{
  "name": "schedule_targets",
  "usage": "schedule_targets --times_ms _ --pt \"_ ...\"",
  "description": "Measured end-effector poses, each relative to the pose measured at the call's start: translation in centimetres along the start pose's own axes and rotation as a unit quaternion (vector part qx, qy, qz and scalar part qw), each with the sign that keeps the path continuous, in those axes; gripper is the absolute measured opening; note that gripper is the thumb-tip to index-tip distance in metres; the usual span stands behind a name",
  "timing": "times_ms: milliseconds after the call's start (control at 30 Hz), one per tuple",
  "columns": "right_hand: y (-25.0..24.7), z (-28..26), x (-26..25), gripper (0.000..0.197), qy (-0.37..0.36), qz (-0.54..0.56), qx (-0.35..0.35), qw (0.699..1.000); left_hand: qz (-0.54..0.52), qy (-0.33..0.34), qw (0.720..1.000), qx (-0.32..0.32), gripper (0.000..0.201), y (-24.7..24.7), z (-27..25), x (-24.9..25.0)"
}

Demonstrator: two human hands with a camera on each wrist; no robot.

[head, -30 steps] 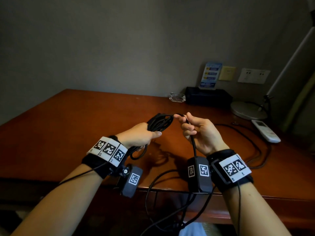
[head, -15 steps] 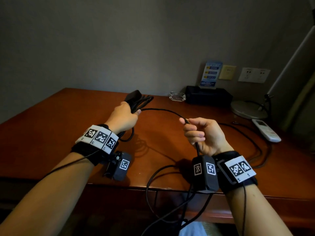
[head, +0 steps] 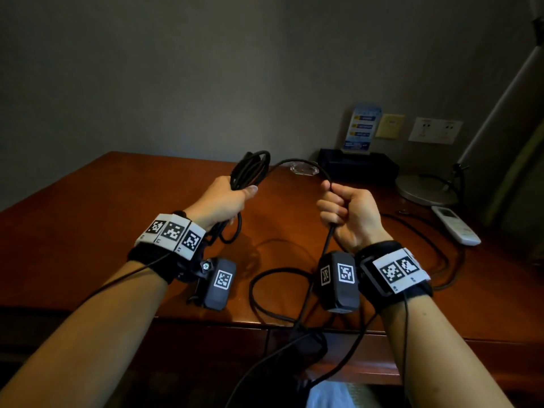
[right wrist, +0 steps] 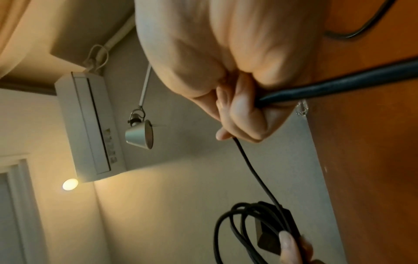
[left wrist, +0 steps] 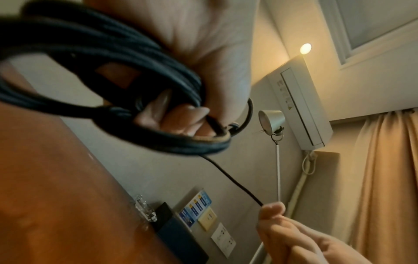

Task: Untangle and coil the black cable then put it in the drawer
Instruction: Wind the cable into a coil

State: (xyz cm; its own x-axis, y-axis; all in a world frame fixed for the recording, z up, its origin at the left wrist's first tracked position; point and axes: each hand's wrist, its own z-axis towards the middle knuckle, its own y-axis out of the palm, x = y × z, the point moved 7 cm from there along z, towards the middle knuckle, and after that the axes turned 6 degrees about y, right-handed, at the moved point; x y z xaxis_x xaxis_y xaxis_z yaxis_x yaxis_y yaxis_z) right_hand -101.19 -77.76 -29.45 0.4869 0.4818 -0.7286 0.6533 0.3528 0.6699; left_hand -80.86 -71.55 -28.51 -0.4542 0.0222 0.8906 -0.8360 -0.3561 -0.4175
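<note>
My left hand grips a bundle of several loops of the black cable, held upright above the wooden desk. One strand arches from the bundle to my right hand, which is fisted round it. Below that fist the cable drops past the desk's front edge, with a slack loop lying on the desk. The left wrist view shows the fingers curled round the loops. In the right wrist view the fist holds the strand, and a black block sits in the far bundle. I see no drawer.
At the back right of the desk stand a black box, a glass ashtray and a round lamp base. A white remote lies near the right edge. Another dark cable curves across the desk there.
My left hand has swung the bundle back from the far left towards the middle and turned it upright. The right hand has stayed near its place, still holding the strand.
</note>
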Motion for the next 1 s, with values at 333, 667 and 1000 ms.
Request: schedule_targets --times_ms 333,667,1000 --pt "3.8 -0.9 -0.2 0.031 -0.121 -0.236 0.000 0.964 -0.039 0.011 0.997 -0.071 0.065 3.8 -1.6 0.7" --pt "6.1 -1.0 2.7 0.028 -0.056 -0.349 -0.090 0.931 -0.215 0.036 0.971 -0.100 0.080 5.2 -1.7 1.1" --pt "5.6 -1.2 5.1 0.030 0.028 -0.480 -0.111 0.870 -0.243 -0.031 0.960 -0.136 0.052 5.0 -1.0 0.2"
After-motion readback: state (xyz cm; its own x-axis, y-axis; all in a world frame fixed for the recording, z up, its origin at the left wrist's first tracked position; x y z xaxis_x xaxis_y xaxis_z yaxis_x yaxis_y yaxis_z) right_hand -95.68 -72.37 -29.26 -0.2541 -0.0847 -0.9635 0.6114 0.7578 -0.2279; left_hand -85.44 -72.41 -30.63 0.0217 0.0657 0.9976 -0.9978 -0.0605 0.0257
